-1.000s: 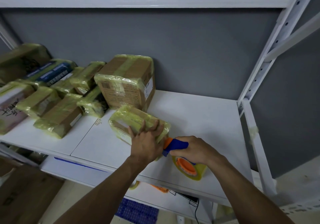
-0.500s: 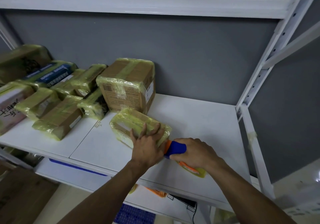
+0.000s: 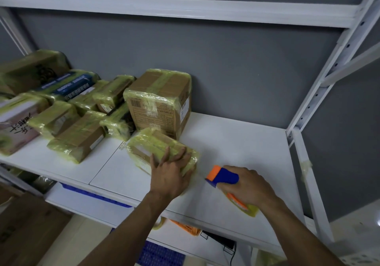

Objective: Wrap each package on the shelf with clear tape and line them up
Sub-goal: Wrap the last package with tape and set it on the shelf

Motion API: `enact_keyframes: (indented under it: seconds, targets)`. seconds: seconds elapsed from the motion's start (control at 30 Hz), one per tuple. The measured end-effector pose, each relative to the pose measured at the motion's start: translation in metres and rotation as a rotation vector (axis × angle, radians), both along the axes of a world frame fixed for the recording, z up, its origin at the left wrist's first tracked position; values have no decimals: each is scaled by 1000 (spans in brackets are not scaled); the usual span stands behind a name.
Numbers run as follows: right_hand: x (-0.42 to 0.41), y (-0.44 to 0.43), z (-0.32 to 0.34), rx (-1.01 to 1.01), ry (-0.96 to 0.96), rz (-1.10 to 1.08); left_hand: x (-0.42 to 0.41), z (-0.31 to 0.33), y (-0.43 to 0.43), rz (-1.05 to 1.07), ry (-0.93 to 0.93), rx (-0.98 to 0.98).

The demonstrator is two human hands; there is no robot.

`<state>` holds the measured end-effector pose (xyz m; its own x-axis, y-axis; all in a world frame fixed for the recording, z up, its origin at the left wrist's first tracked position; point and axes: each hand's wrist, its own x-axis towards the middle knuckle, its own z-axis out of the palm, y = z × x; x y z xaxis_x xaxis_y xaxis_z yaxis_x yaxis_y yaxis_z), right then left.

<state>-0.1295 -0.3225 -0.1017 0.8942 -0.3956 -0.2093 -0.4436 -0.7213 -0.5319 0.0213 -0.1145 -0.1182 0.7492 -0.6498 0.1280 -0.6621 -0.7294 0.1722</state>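
A small flat package [image 3: 150, 149], thick with yellowish clear tape, lies on the white shelf [image 3: 236, 148] near its front. My left hand [image 3: 170, 172] presses flat on its near right end, fingers spread. My right hand [image 3: 246, 185] grips the blue and orange tape dispenser [image 3: 224, 177], whose tape roll [image 3: 244, 207] hangs over the shelf's front edge. The dispenser sits a short way right of the package, with a thin strand of tape stretched between them.
A taller taped carton [image 3: 160, 101] stands just behind the package. Several wrapped packages [image 3: 80, 136] crowd the shelf's left half. White uprights [image 3: 312, 163] bound the right side. A lower shelf holds a blue bin [image 3: 92, 194] and an orange item [image 3: 185, 227].
My right hand has pulled the dispenser rightward, away from the package end it was touching. My left hand stays pressed on the package.
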Motion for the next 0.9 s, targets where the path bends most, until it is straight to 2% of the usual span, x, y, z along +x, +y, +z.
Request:
enact_keyframes:
  seconds: [0.17,0.3,0.5,0.73,0.8,0.87,0.9]
  targets:
    - [5,3,-7,159,-166,-116,-6,4,17,80,26,-34]
    - [12,14,-20,367,-147,-227,-17,0,27,87,10,-44]
    - [3,9,-24,510,-49,-318,-12,-7,47,-31,87,-172]
    - [-6,21,-4,490,-121,-81,3,-5,64,-77,95,-179]
    - [-5,25,7,465,-152,-28,7,1,70,-99,110,-255]
    - [-2,32,21,438,-179,11,5,9,75,-80,106,-480]
    - [0,35,28,421,-195,31,2,16,76,-46,191,-628]
